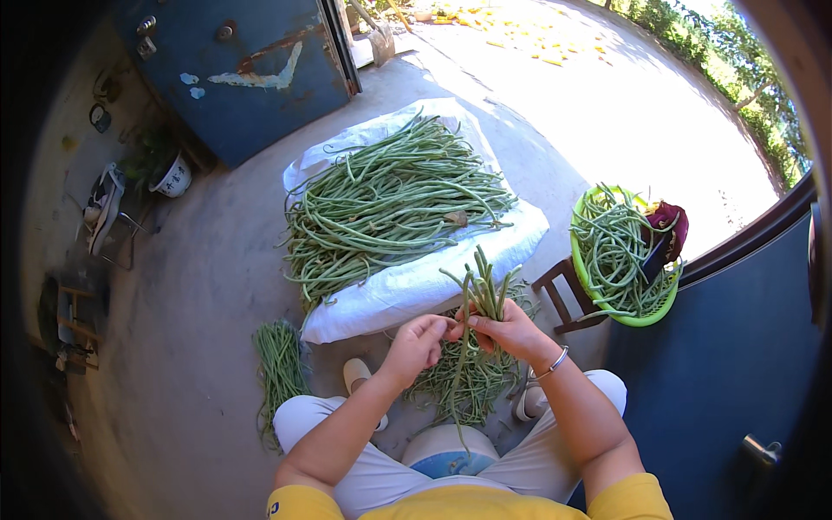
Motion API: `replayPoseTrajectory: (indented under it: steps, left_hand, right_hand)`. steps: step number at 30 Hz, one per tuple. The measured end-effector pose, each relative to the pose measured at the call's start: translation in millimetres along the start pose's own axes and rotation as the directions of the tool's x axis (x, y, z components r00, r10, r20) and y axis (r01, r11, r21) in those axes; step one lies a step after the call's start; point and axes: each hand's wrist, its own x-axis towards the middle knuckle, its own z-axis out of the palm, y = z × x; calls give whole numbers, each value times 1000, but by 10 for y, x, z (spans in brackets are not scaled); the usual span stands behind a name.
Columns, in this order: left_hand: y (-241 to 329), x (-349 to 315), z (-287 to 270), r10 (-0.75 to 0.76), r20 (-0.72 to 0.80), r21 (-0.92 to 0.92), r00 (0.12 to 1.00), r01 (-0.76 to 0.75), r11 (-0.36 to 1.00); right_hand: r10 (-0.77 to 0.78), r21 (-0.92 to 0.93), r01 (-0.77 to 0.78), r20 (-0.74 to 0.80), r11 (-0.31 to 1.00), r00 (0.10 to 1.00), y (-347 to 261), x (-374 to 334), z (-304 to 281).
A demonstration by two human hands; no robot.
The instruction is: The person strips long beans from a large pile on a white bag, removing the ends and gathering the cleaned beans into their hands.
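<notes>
In front of my knees, my right hand (510,331) is closed round a small bunch of long green beans (488,295). The bean ends stick up above the fist, and longer parts hang below it. My left hand (419,347) meets it from the left, thumb and fingers pinched together beside the bunch; what they hold is too small to make out. Below both hands, a loose pile of long beans (485,374) lies on the floor between my feet. Just beyond, a large heap of long beans (390,195) covers a white woven sack (416,290).
Left of my foot lies a separate bundle of long beans (281,368). At the right, a green basket (646,319) of beans with a dark red cloth rests on a wooden stool (563,295). Blue doors (251,95) flank the opening. A potted plant (172,176) stands left.
</notes>
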Motion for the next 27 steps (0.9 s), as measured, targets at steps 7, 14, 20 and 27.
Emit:
replayPoseTrajectory:
  steps: [7, 14, 20, 27]
  left_hand:
    - [-54, -21, 116, -137, 204, 202, 969, 96, 975]
    - [157, -53, 13, -75, 204, 311, 976, 8, 950]
    - [351, -281, -237, -204, 214, 269, 955, 143, 952]
    - [261, -341, -483, -222, 185, 93, 957, 208, 974]
  right_hand:
    - [-19, 171, 40, -126, 984, 992, -11, 25, -67]
    - [-168, 151, 241, -384, 959, 908, -246, -65, -348]
    - [-195, 371, 570, -688, 733, 699, -368, -295, -960]
    - [-189, 375, 611, -726, 698, 661, -360, -388, -1095]
